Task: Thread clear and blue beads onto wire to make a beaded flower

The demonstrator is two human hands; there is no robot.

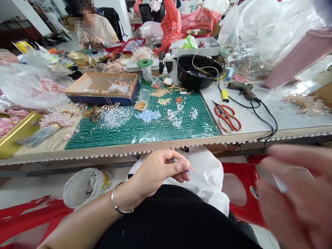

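Note:
My left hand [158, 169] rests above my lap, below the table edge, with a silver bangle [119, 204] on its wrist. Its thumb and fingertips pinch a small clear beaded wire piece [190, 171]. A white cloth [207, 176] lies under the hand, over my dark lap. My right hand [293, 197] is large and blurred at the right of the view, close to the camera. A pale, flat, see-through strip [276, 178] seems to lie by its fingers, but the blur hides whether the hand holds it.
A green cutting mat [202, 129] with scattered beads fills the table ahead. Orange-handled scissors [227, 118], a glue gun [242, 90] and a black bowl [197, 71] lie to its right. A co-worker [95, 34] sits beyond. A plastic tub [86, 186] and red stools [243, 186] stand below.

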